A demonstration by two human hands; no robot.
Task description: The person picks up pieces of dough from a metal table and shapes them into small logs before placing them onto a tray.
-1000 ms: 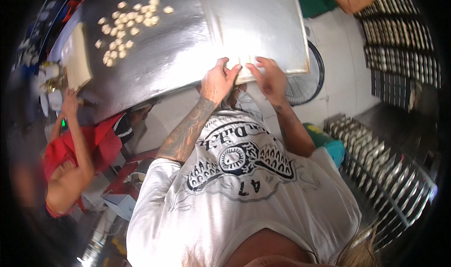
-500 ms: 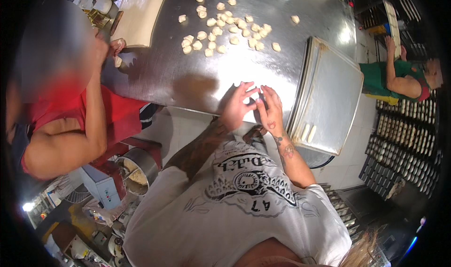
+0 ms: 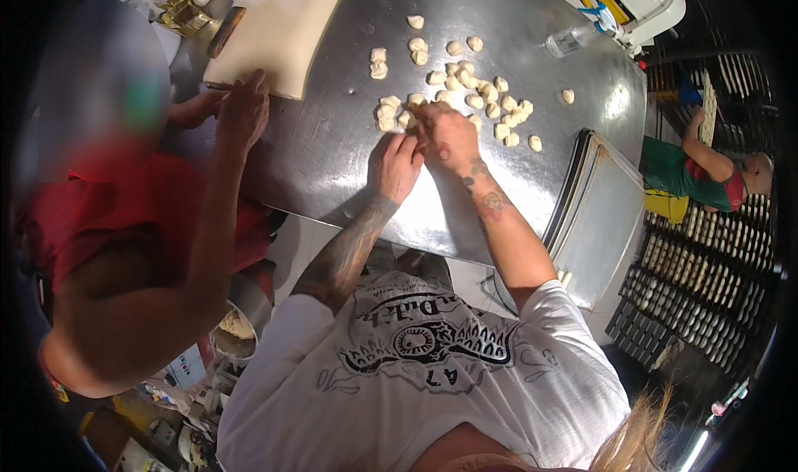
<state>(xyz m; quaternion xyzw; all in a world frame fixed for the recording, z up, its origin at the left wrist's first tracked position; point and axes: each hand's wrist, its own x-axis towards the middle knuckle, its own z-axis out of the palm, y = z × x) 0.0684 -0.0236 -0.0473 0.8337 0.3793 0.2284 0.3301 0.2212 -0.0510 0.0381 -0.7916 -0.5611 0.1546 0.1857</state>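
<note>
Small dough pieces (image 3: 466,80) lie in a loose cluster on a steel table (image 3: 349,164). My right hand (image 3: 450,137) reaches to the cluster's near left side, its fingertips closed down on a dough piece that the hand mostly covers. Close beside it, my left hand (image 3: 400,166) rests low over the table with its fingers bent together. Whatever those fingers hold, if anything, is hidden. More dough pieces (image 3: 387,113) sit just beyond the left fingers.
Stacked metal trays (image 3: 600,214) stand at the right edge, with pale dough rolls (image 3: 565,277) on top. A spray bottle (image 3: 572,40) is at the back. Left, a person's hand (image 3: 245,115) works at a dough sheet (image 3: 287,23). Another person (image 3: 694,152) holds a board near loaded racks (image 3: 694,264).
Both hands have moved forward from the table's near edge to the dough cluster, and their spread fingers have drawn in. The left co-worker's hand has moved to the dough sheet's edge.
</note>
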